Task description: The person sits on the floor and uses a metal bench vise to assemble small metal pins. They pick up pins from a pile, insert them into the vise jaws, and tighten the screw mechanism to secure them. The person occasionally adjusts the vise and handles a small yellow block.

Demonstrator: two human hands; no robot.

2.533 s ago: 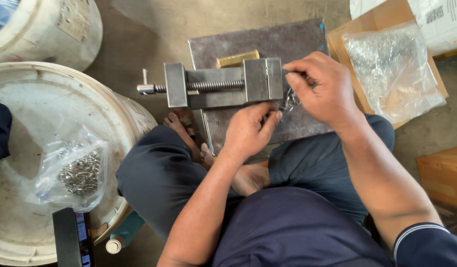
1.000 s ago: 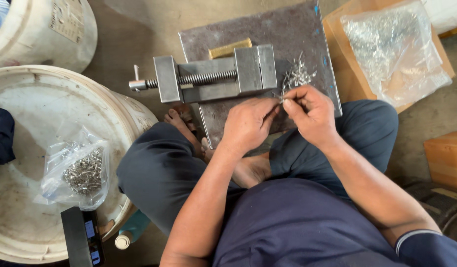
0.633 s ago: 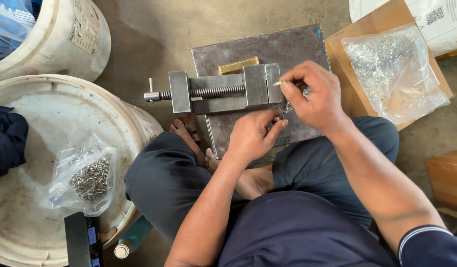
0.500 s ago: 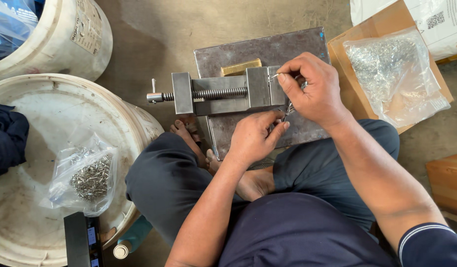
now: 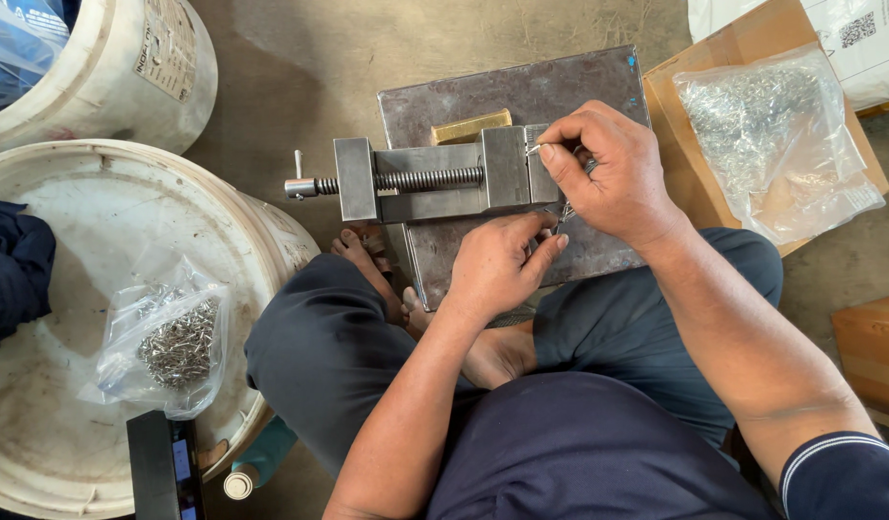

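Observation:
A small steel vise (image 5: 435, 179) with a threaded screw lies on a dark metal plate (image 5: 483, 91) in front of my crossed legs. My right hand (image 5: 608, 173) rests at the vise's right jaw, pinching a thin metal pin between thumb and forefinger at the jaw's top. My left hand (image 5: 497, 265) sits just below the vise, fingers curled around a small metal piece that is mostly hidden. A brass-coloured block (image 5: 471, 126) lies on the plate behind the vise.
A clear bag of small metal parts (image 5: 767, 135) lies on a cardboard box (image 5: 714, 67) at right. A second bag of parts (image 5: 170, 342) rests on a white bucket lid (image 5: 69, 250) at left, beside dark cloth (image 5: 16, 270). Another white bucket (image 5: 127, 67) stands behind.
My right hand went down to meet the left hand below the vise, then came back up to the vise's right jaw with a thin pin. The left hand stayed just below the vise.

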